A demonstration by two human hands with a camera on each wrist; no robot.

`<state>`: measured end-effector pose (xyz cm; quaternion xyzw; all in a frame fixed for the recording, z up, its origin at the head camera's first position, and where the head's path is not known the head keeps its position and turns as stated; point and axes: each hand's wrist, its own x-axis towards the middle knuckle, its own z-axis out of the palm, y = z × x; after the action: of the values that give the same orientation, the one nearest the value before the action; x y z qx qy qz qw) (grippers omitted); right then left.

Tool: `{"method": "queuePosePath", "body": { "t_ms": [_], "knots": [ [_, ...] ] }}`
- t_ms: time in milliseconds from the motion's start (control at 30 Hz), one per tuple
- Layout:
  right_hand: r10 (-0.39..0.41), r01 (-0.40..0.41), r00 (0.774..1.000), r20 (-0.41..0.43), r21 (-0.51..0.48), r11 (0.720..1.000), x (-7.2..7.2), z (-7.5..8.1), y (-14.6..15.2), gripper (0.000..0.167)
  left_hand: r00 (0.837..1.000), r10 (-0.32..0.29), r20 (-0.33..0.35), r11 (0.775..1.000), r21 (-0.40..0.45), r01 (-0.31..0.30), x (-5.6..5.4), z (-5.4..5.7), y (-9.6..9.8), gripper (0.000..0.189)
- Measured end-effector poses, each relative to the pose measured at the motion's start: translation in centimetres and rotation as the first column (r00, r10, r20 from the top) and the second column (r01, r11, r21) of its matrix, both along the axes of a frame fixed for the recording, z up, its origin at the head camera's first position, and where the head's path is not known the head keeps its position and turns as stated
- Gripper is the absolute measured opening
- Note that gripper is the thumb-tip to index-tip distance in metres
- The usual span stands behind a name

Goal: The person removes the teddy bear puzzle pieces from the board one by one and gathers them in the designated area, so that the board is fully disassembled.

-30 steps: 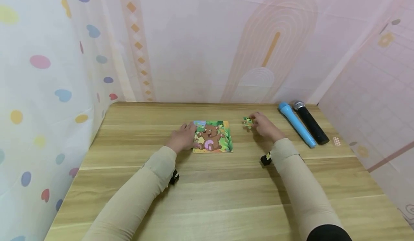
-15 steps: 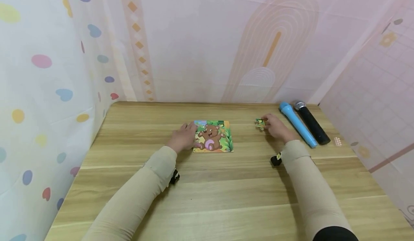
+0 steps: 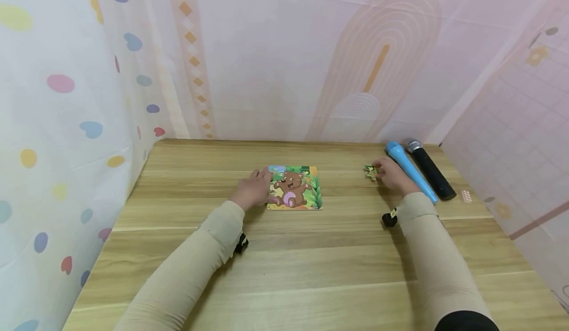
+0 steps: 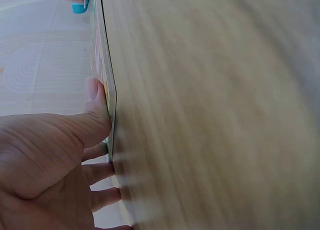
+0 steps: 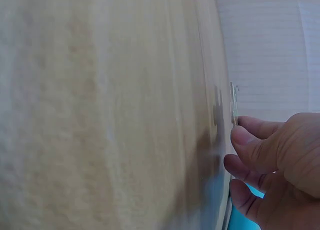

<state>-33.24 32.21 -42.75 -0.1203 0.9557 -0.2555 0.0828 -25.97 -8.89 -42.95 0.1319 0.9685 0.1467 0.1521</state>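
Observation:
A square puzzle board (image 3: pixel 295 187) with a brown bear on a green scene lies on the table. My left hand (image 3: pixel 252 188) is at its left edge; in the left wrist view the thumb (image 4: pixel 95 97) rests on the board's face and the other fingers reach down to the tabletop beside it. To the right, my right hand (image 3: pixel 394 175) pinches a small green and yellow puzzle piece (image 3: pixel 371 173) between thumb and index finger. The right wrist view shows this piece (image 5: pixel 234 102) edge-on, close over the table, its shadow beside it.
Right of my right hand lie a light blue toy microphone (image 3: pixel 411 170) and a black microphone (image 3: pixel 431 168) with a silver head. A small sheet with pink dots (image 3: pixel 466 196) is near the table's right edge. Patterned cloth (image 3: pixel 266 64) hangs behind the wooden table (image 3: pixel 302 267).
My right hand has moved to the right with the puzzle piece, away from the board and closer to the blue toy microphone. The left hand has stayed at the board's left edge.

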Motion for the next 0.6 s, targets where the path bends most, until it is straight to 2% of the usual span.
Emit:
{"method": "queuePosePath", "body": {
  "t_ms": [200,333,400,600],
  "knots": [
    [0.042,-0.039,0.996,-0.084,0.035,0.999,-0.32,-0.19,0.25,0.036,1.000,-0.004,-0.005,1.000,-0.013,0.004,-0.06,-0.07,-0.01,0.081],
    [0.026,-0.026,0.999,-0.041,0.002,1.000,-0.29,-0.36,0.36,0.043,1.000,-0.007,-0.011,1.000,-0.013,0.007,-0.16,-0.27,-0.02,0.081],
    [0.025,-0.024,0.999,-0.034,0.015,1.000,-0.29,-0.32,0.38,0.043,1.000,-0.008,-0.013,1.000,-0.013,0.007,-0.20,-0.36,-0.03,0.082],
    [0.045,-0.035,0.994,-0.103,0.100,0.994,-0.28,-0.34,0.51,0.031,1.000,-0.009,-0.013,1.000,-0.018,0.008,-0.20,-0.49,-0.08,0.083]
  ]
}}
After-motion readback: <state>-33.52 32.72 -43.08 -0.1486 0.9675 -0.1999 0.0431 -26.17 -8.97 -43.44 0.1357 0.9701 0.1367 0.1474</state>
